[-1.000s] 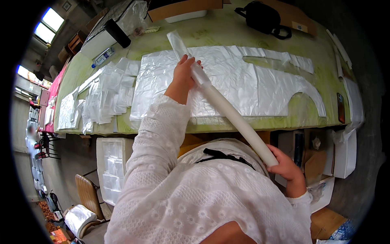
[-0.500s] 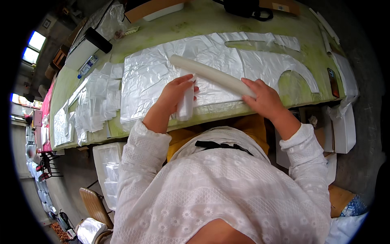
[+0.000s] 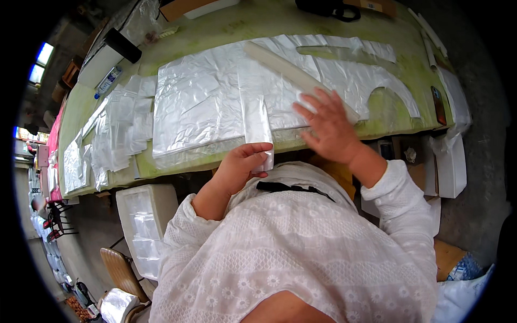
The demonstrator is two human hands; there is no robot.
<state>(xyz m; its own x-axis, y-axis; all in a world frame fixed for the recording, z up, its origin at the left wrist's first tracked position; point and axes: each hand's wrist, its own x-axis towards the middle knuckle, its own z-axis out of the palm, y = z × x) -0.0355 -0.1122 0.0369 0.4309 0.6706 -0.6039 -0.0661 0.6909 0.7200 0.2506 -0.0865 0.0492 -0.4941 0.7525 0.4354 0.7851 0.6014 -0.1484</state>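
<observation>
My left hand [image 3: 245, 168] is closed, thumb over fingers, on the near end of a narrow folded strip of white plastic film [image 3: 256, 121] that reaches back onto the table. Open, with fingers spread, my right hand [image 3: 331, 126] is just above or beside the lower end of a long pale tube [image 3: 280, 65] and is slightly blurred. The tube rests slantwise across a large crinkled sheet of thin white plastic [image 3: 196, 102]. This sheet has curved cut-outs at its right side, like an apron or a bag.
The green-covered table [image 3: 221, 29] carries smaller plastic pieces [image 3: 121, 116], a bottle [image 3: 107, 82], a black cylinder [image 3: 123, 46], a black bag [image 3: 328, 8] and a phone [image 3: 439, 105]. Below its front edge stand a white bin of plastic packets [image 3: 145, 226] and a chair [image 3: 124, 272].
My right hand has let go of the tube and opened; the tube now lies on the sheet. My left hand has drawn the strip's end nearer to my body.
</observation>
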